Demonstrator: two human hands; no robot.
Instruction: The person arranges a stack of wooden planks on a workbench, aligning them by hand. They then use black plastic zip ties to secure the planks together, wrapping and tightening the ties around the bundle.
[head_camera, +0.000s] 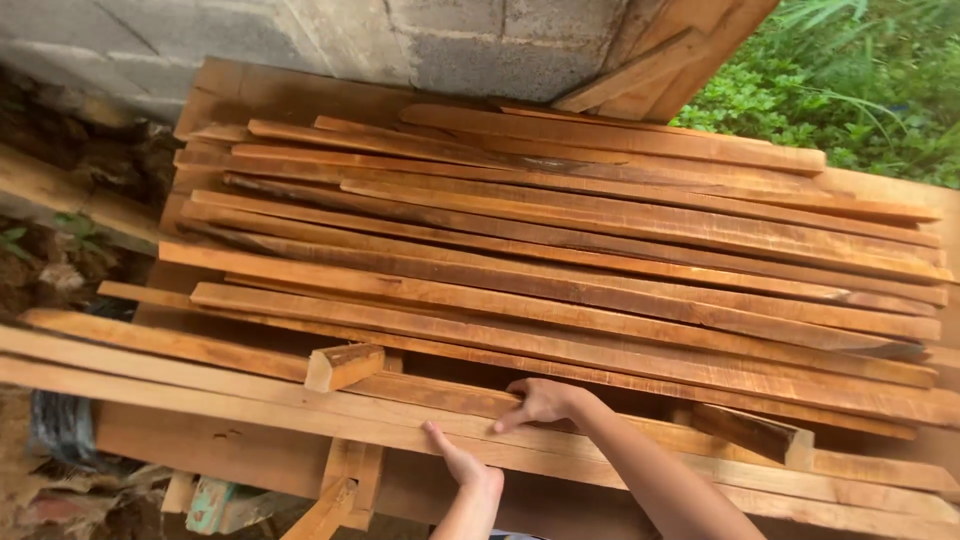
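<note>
Both hands were down at the near edge of a big pile of reddish-brown planks, rough-sawn and laid lengthwise across a low wooden surface. The right hand lay palm-down on a long pale board at the front of the pile, fingers spread and curled lightly over its edge; its grip was loose, more a press than a clasp. The left hand sat just below it, thumb raised, fingers flat against the next long board along the front. That grip was open too, closed around nothing I could see.

A short offcut block rested on the front boards to the left of the hands, and a darker wedge-shaped offcut lay to their right. Behind the pile stood a grey block wall, with more boards leaning against it at the upper right. Green plants filled the far right corner.
</note>
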